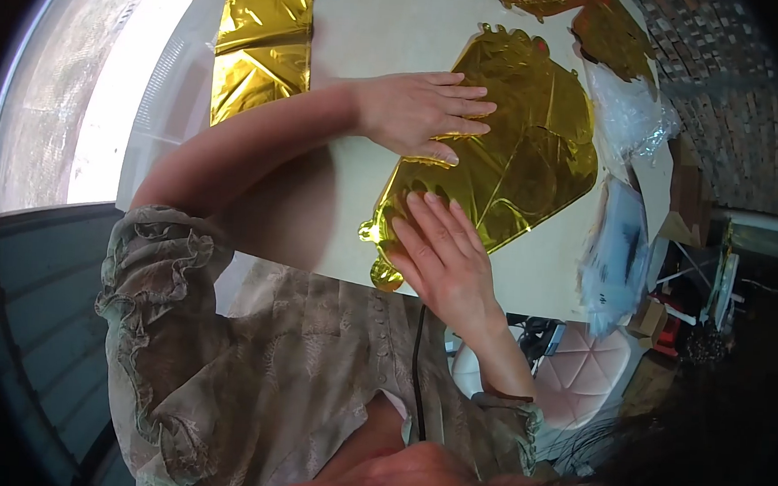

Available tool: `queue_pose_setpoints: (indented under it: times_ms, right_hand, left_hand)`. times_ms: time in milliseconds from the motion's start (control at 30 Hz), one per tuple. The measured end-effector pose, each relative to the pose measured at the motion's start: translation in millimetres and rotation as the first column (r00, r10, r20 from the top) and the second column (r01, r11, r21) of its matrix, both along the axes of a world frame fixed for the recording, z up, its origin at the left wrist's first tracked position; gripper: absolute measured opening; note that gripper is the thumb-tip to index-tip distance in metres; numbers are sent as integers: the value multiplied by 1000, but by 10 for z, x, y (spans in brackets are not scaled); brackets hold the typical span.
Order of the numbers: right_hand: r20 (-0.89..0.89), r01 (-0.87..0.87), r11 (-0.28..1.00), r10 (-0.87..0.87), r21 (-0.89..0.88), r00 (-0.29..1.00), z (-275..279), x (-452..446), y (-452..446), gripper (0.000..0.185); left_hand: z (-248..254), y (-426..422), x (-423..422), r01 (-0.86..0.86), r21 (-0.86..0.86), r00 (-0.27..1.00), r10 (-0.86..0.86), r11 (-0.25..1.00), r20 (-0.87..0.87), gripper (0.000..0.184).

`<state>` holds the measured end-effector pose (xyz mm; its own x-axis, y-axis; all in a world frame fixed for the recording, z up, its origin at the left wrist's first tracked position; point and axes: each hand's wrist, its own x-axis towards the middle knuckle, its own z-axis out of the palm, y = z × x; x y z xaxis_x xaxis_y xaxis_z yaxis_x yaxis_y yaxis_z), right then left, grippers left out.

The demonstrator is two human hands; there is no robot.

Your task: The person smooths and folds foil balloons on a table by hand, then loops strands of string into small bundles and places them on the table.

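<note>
A flat gold foil balloon [538, 132] with scalloped edges at its top and lower-left ends lies on a pale table [366, 28]. My left hand [415, 115] rests palm down across its left edge, fingers stretched to the right and slightly apart. Lower down, my right hand [446, 260] lies flat over the balloon's lower-left part, its fingers pointing up and left. Neither hand grips anything; both press or rest on the foil. The foil beneath my palms is hidden.
More gold foil [262, 53] lies at the table's upper left. Dark gold foil pieces [613, 38] sit at the upper right, above clear plastic wrap [629, 111] and a bluish plastic packet [618, 248]. A pink padded chair [579, 375] stands below the table's right edge.
</note>
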<state>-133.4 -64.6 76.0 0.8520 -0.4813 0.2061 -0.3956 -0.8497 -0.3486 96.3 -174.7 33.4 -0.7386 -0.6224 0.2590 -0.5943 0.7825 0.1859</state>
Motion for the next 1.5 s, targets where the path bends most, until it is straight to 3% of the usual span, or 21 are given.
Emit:
queue_pose_setpoints:
  times_ms: [133,233,533,700,1033,1133,1200,1233,1300,1500]
  right_hand:
    - [9,-1,992,2,-123,1000,-10,141,-126,49]
    - [-8,-95,993,95,-64,995,-60,183,-169,44]
    - [11,-72,994,73,-85,997,-117,177,-128,36]
    - [31,-70,994,72,-84,997,-121,219,-122,38]
    - [53,-94,995,96,-28,994,-84,203,-135,49]
    - [100,-17,1000,16,17,995,64,125,-162,56]
    - [50,242,969,-240,-52,970,7,-9,-165,63]
    - [25,278,956,-277,-96,960,-36,-58,-198,65]
    - [-6,286,956,-287,-71,958,-112,-97,-244,65]
    - [-52,274,961,-276,-36,960,-100,-84,-309,64]
  left_hand:
    - [-32,-16,6,23,-29,1000,-24,999,-8,63]
    - [-41,-31,-5,31,-34,1000,-31,999,5,65]
    - [157,-234,-62,-40,7,999,40,999,36,62]
    - [78,-420,-169,-42,27,994,39,999,107,58]
    - [57,-499,-192,-30,-34,997,33,999,72,57]
    - [37,-512,-188,-22,3,996,22,1000,88,57]
    - [68,-484,-191,-19,28,995,16,999,96,58]
    - [111,-469,-195,-19,21,999,17,1000,51,58]
    - [181,-450,-197,-13,16,1000,13,1000,5,58]
    - [81,-485,-137,-20,48,997,16,999,77,57]
